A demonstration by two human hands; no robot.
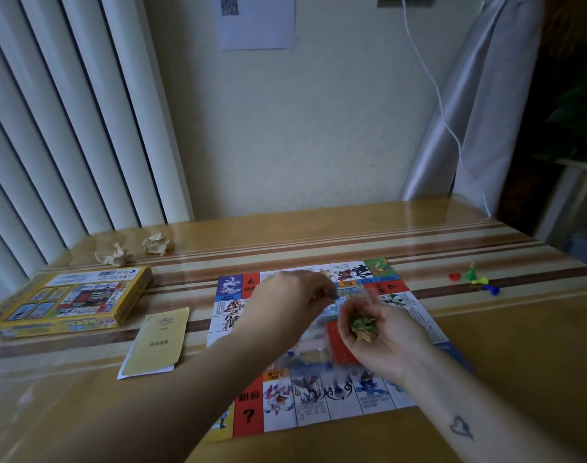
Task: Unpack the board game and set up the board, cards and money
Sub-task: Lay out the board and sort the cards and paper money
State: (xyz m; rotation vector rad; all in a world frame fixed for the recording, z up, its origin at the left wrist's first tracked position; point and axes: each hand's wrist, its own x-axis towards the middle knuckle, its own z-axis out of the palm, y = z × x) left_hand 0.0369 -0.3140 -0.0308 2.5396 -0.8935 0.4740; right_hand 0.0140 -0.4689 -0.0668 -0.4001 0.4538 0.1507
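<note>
Game board [248, 416]: a thin, light, creased sheet. It will slide on the glossy worktop [485, 362], so take it by an edge with flat fingers. It lies unfolded at the centre, ringed with printed creature squares and red question-mark panels. A red card stack [335, 350] rests on its middle; cards are slick, so grip the long sides. Your right hand [385, 342] curls round a crumpled green-and-yellow wad [362, 325]. Your left hand [285, 302] has its fingers drawn together above the far half; blur hides any pinch. At far left are the yellow box [75, 302] and leaflet [158, 342], and at far right the pawns [475, 279].
</note>
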